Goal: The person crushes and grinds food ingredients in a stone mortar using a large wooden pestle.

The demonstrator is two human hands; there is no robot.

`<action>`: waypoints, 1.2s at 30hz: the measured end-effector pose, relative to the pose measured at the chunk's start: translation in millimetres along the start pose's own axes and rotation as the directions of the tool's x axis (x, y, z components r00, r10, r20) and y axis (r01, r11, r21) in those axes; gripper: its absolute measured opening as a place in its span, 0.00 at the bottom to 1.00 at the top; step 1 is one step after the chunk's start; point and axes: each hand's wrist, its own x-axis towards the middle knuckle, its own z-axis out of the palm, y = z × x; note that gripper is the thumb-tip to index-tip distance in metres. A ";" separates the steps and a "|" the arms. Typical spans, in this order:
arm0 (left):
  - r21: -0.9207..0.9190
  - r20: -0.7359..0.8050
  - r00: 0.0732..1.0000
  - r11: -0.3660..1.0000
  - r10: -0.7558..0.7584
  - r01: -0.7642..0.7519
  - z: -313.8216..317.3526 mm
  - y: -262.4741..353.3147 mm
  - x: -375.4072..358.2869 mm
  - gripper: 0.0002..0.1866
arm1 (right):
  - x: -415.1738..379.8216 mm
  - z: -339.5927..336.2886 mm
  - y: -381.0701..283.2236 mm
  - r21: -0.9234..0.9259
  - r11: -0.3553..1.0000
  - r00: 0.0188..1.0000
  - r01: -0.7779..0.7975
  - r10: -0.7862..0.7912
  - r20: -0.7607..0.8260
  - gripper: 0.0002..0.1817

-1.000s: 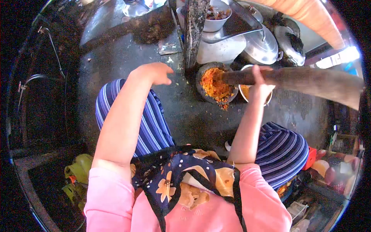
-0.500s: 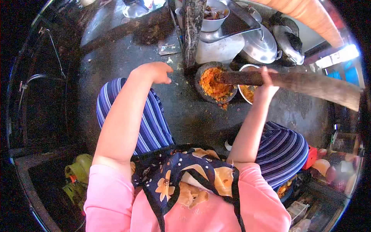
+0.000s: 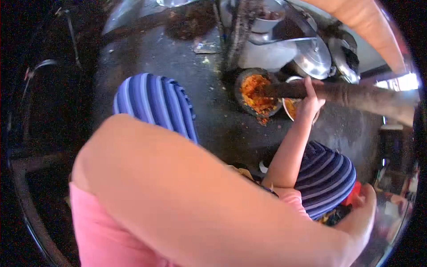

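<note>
A thick wooden pestle (image 3: 349,95) slants across the upper right, its dark tip resting in the orange-red mash (image 3: 254,94) of a stone mortar (image 3: 239,95). My right hand (image 3: 311,101) is wrapped round the pestle, a finger lying along its near side. My left arm crosses in front of my body to the far right. There my left hand (image 3: 362,213) is beside a red object (image 3: 352,195) next to my striped knee; its fingers are blurred and partly hidden. A pale-rimmed bowl (image 3: 290,114) with orange food stands partly behind my right hand and the pestle.
A wooden post (image 3: 238,38) rises behind the mortar. Behind it are a metal bowl (image 3: 267,24), a lidded silver pot (image 3: 313,58) and another pot (image 3: 346,62). Clutter lines the right edge. The dark floor (image 3: 209,107) lies between my striped knees.
My left hand has swung from above my left knee across my body to the far right. My right hand stays on the pestle. The view has shifted slightly.
</note>
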 end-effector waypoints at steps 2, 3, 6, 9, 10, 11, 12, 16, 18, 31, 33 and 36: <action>0.014 0.011 1.000 1.000 0.014 -0.014 -3.0 7.5 2.3 0.13 | 7.6 -4.1 -12.1 -0.104 0.993 0.998 0.046 -0.041 0.055 0.09; 0.032 -0.004 1.000 0.999 0.019 -0.019 -4.4 9.5 1.5 0.14 | 6.8 -5.7 -1.6 -0.134 0.990 0.999 0.031 -0.029 0.018 0.10; 0.068 -0.033 0.999 0.997 0.024 -0.022 -6.9 12.5 -3.1 0.16 | -10.6 -14.9 64.8 -0.170 0.979 0.994 -0.112 0.110 -0.024 0.17; 0.126 -0.107 0.993 0.991 0.055 -0.042 -15.1 7.4 -20.2 0.20 | -18.7 -22.0 76.1 -0.054 0.991 0.991 -0.124 0.120 -0.064 0.30; 0.123 -0.110 0.993 0.992 0.047 -0.033 -14.5 7.2 -23.1 0.21 | -24.5 -26.1 69.9 -0.125 0.989 0.992 -0.082 0.068 -0.110 0.32; 0.120 -0.114 0.993 0.993 0.034 -0.020 -15.1 8.1 -26.3 0.22 | -27.6 -16.5 65.0 -0.182 0.982 0.990 -0.042 0.017 -0.138 0.35; 0.105 -0.115 0.993 0.994 0.018 -0.006 -14.1 9.4 -28.6 0.23 | -12.5 -17.7 63.8 -0.161 0.983 0.989 0.086 -0.103 -0.105 0.29; -0.010 -0.024 0.990 0.990 -0.140 0.140 -10.2 3.4 -21.9 0.27 | 0.8 16.2 -40.6 -0.094 0.995 0.999 -0.028 0.030 0.026 0.12; -0.043 0.032 0.977 0.976 -0.212 0.213 -11.6 4.8 -15.7 0.30 | 4.9 8.6 -30.6 -0.122 0.992 0.997 0.044 -0.035 0.075 0.09; 0.149 -0.394 0.914 0.975 -0.096 0.166 -0.2 -20.5 -122.0 0.13 | -6.8 15.6 -5.9 -0.047 0.999 0.996 -0.019 0.023 0.083 0.12; -0.101 -0.630 0.712 0.942 -0.309 0.320 12.7 -46.5 -140.8 0.18 | -6.0 18.4 -19.1 -0.045 0.998 0.993 -0.034 0.039 0.107 0.11; 0.048 -0.491 0.420 0.458 -0.763 0.888 30.7 -96.4 -170.3 0.29 | -17.2 10.6 50.0 -0.208 0.978 1.000 -0.006 0.006 0.000 0.12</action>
